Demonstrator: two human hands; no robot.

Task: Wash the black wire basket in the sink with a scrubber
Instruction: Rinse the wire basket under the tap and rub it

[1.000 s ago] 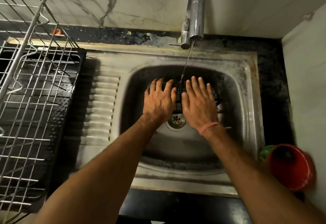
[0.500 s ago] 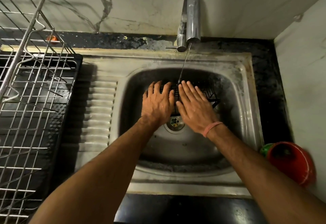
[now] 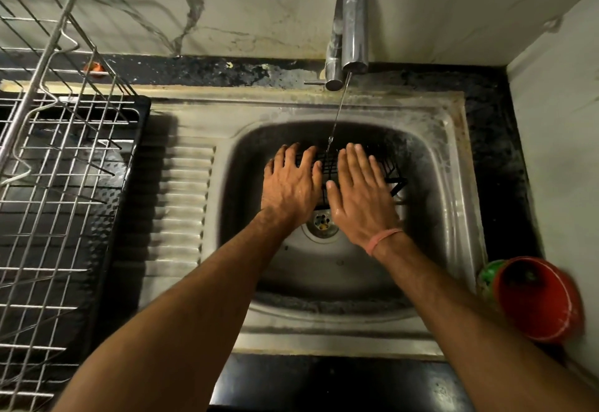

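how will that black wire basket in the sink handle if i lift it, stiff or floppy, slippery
The black wire basket is probably stiff: its thin wires keep straight lines under the left hand and right hand. Likely light, being mostly open gaps. Possibly slippery, since the tap runs water onto it.

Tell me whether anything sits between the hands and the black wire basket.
Nothing visible does: the left hand and right hand lie flat over the black wire basket in the steel sink.
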